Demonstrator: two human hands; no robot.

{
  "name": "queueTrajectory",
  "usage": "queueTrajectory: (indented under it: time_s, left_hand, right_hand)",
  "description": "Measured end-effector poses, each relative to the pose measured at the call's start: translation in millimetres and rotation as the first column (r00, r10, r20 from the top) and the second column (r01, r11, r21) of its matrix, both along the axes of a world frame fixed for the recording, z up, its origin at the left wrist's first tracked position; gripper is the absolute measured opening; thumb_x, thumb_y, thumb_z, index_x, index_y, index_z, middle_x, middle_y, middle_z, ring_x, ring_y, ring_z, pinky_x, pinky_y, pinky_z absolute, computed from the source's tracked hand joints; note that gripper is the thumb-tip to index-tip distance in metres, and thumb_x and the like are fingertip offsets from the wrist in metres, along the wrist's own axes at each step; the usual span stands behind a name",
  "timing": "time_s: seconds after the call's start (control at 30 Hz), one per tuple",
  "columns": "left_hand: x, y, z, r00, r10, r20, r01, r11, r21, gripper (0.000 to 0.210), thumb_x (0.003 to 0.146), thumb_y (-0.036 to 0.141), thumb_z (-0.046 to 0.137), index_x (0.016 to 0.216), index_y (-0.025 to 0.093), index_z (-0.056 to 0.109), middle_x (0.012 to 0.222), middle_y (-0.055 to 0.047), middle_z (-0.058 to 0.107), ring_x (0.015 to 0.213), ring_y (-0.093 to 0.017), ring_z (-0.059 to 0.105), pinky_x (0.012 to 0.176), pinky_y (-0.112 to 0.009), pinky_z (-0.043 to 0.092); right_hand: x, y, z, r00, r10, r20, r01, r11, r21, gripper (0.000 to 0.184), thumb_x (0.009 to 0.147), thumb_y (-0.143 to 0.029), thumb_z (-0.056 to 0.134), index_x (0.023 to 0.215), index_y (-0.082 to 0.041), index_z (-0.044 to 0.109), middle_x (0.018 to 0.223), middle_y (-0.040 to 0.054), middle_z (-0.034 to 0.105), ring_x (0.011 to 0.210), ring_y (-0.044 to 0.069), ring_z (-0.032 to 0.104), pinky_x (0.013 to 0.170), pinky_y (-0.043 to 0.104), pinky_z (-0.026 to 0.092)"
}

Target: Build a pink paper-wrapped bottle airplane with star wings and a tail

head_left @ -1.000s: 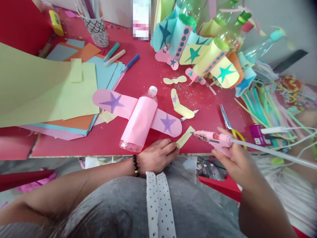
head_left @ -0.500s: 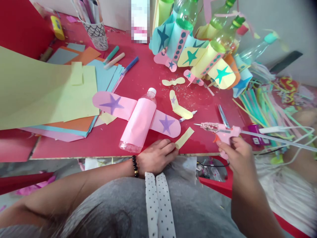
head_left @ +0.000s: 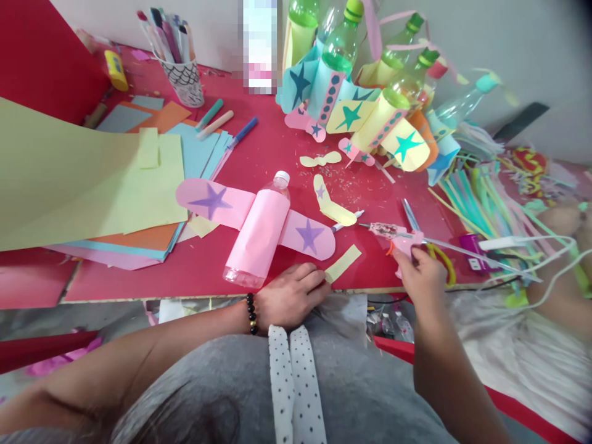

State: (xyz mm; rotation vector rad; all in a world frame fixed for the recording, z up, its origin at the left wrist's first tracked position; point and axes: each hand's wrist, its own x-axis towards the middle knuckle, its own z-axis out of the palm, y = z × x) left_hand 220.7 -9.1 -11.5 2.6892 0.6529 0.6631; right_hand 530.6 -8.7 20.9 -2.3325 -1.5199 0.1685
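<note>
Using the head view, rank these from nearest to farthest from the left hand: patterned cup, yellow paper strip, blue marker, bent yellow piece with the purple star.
1. Yellow paper strip, just right of the left hand.
2. Bent yellow piece, beyond the strip.
3. Blue marker, farther back, to the left.
4. Patterned cup, farthest, at the back left.

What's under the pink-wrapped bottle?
Pink paper wings stick out on both sides of the bottle, over the red table. The bottle hides what lies directly beneath, so whether the wings join there can't be seen.
</note>
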Motion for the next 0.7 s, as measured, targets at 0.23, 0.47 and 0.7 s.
queueTrajectory:
  time_s: [0.23, 0.47, 0.7]
  left_hand:
    - [-0.2, 0.3, -0.8, 1.000, -0.006, 0.021, 0.006, 1.000, 0.004, 0.028, 0.097, 0.015, 0.044, 0.121, 0.014, 0.057, 0.118, -0.011, 0.059, 0.108, -0.024, 0.049, 0.089, -0.038, 0.052]
    - [-0.5, -0.8, -1.9, 0.999, -0.003, 0.035, 0.003, 1.000, 0.006, 0.027, 0.097, 0.015, 0.044, 0.120, 0.014, 0.058, 0.115, -0.010, 0.061, 0.107, -0.024, 0.050, 0.091, -0.039, 0.052]
    - [-0.9, -1.2, -2.6, 0.999, -0.001, 0.045, 0.000, 1.000, 0.011, 0.025, 0.097, 0.015, 0.045, 0.117, 0.013, 0.060, 0.114, -0.010, 0.062, 0.106, -0.023, 0.050, 0.090, -0.038, 0.053]
  right_hand:
    - [3.6, -1.0, -10.6, 0.962, 0.063, 0.266, -0.065, 0.998, 0.000, 0.040, 0.086, -0.052, 0.050, 0.075, -0.018, 0.068, 0.058, 0.0066, 0.063, 0.057, 0.021, 0.056, 0.057, 0.030, 0.035]
    - [-2.9, -3.3, -5.3, 0.881, 0.131, 0.454, -0.252, 0.943, 0.216, 0.031, 0.087, -0.041, 0.058, 0.098, -0.015, 0.070, 0.087, 0.0120, 0.067, 0.083, 0.027, 0.061, 0.074, 0.035, 0.045]
    - [-24.9, -11.7, 4.4, 0.764, 0.609, 0.216, -0.644, 0.740, 0.192, 0.018, 0.087, -0.019, 0.061, 0.104, -0.018, 0.068, 0.096, 0.0096, 0.065, 0.094, 0.024, 0.061, 0.087, 0.038, 0.050]
